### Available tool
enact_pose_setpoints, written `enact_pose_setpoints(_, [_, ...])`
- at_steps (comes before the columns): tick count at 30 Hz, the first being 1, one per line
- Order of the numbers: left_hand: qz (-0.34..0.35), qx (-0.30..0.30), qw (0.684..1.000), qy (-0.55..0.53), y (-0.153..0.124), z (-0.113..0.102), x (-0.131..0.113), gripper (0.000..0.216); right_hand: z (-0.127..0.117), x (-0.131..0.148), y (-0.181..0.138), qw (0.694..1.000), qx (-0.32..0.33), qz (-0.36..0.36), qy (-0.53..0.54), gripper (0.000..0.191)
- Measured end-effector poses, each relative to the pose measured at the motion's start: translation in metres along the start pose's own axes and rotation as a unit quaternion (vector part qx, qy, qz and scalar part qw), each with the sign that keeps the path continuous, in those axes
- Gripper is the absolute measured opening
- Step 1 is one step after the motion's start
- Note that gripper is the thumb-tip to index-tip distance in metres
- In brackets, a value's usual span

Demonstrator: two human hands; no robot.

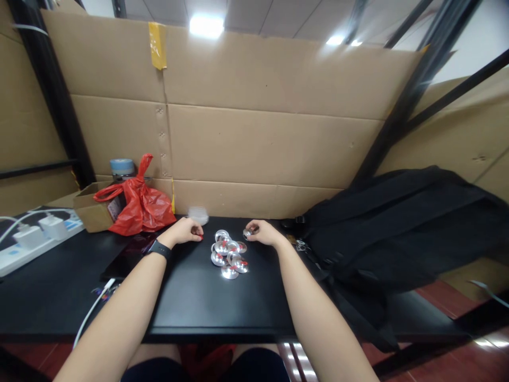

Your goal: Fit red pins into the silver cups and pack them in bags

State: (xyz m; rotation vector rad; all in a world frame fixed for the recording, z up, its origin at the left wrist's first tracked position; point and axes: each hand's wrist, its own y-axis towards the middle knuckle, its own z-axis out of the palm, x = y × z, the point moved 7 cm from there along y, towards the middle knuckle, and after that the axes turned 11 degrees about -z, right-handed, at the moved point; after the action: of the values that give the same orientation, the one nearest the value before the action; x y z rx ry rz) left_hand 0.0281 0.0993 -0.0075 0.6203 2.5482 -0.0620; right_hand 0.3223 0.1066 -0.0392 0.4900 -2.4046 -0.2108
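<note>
Several small, shiny, domed metal discs (222,248) with red bits on them lie in a loose, overlapping pile on the black table (186,307). To the left of the pile, my left hand (186,231) is closed, pinching something small and red (201,237) at its fingertips; its exact kind is too small to make out. On the other side, my right hand (262,232) holds a metal disc (247,233) between thumb and fingers, just beside the pile. A dark watch (160,249) is on my left wrist.
A clear plastic item (198,215) sits behind my left hand. Further left are a red plastic bag (141,204), a cardboard box (93,207), a dark tablet-like device (129,257) and a white power strip (40,241). A black backpack (405,228) lies at right. Cardboard panels (254,143) wall the back.
</note>
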Motion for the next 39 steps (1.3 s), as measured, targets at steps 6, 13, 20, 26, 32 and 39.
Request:
enact_pose_setpoints(6, [0.068, -0.025, 0.997, -0.020, -0.007, 0.003, -0.046, 0.026, 0.002, 0.009, -0.004, 0.999, 0.046, 0.006, -0.025, 0.035])
enact_pose_setpoints(13, [0.157, -0.013, 0.987, 0.020, -0.015, 0.029, -0.093, 0.013, -0.005, 0.052, -0.006, 0.998, 0.004, -0.053, -0.046, 0.027])
enact_pose_setpoints(20, [0.162, -0.064, 0.984, -0.047, -0.016, 0.012, -0.095, 0.011, 0.023, 0.093, -0.013, 0.976, 0.125, -0.122, 0.131, 0.048])
enact_pose_setpoints(26, [0.166, -0.153, 0.971, -0.080, -0.021, -0.005, -0.102, 0.008, 0.026, 0.109, -0.012, 0.980, 0.069, -0.118, 0.144, 0.045])
enact_pose_setpoints(32, [0.172, -0.179, 0.966, -0.069, -0.024, -0.005, -0.108, 0.008, 0.019, 0.131, -0.014, 0.979, 0.023, -0.194, 0.058, 0.032])
enact_pose_setpoints(39, [0.151, -0.217, 0.961, -0.075, -0.025, -0.011, -0.106, 0.014, 0.007, 0.137, -0.014, 0.970, -0.032, -0.242, 0.015, 0.028])
